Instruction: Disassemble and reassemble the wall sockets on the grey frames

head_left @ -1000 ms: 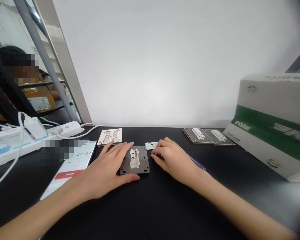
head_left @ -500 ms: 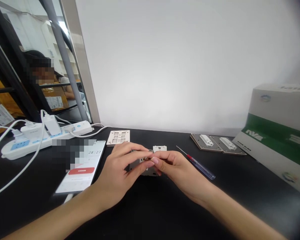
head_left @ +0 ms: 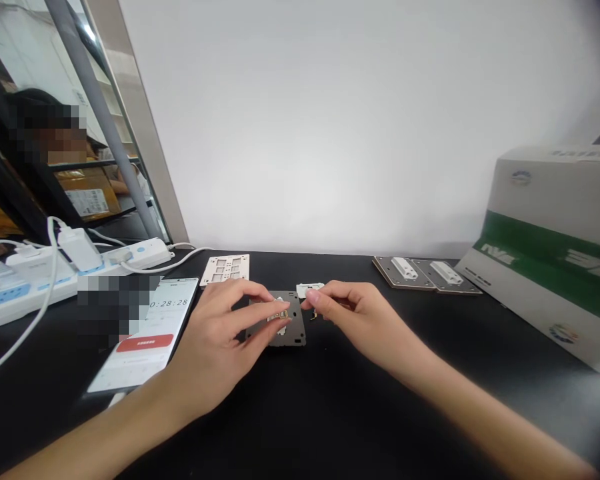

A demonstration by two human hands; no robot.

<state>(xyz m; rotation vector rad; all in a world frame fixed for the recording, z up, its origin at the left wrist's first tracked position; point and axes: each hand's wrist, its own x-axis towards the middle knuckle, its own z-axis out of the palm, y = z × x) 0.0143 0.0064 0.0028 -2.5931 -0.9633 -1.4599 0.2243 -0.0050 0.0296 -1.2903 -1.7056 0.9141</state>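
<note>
Narrow grip from the left hand point(head_left: 215, 347) on the white socket module point(head_left: 281, 320), which sits on a grey wall plate point(head_left: 296, 337); right hand point(head_left: 353, 319) pinches something too small to tell, just beside the plate, above the black tabletop point(head_left: 380, 407).

The dark grey mounting plate point(head_left: 291, 337) has a smooth, matt finish, and the white socket module point(head_left: 309, 289) looks like smooth plastic. The cream plastic frame point(head_left: 225, 270) is matt too. The black tabletop point(head_left: 330, 407) shows a soft sheen, the phone screen point(head_left: 167, 320) is glossy glass, and the box point(head_left: 545, 227) is printed, coated card.
</note>
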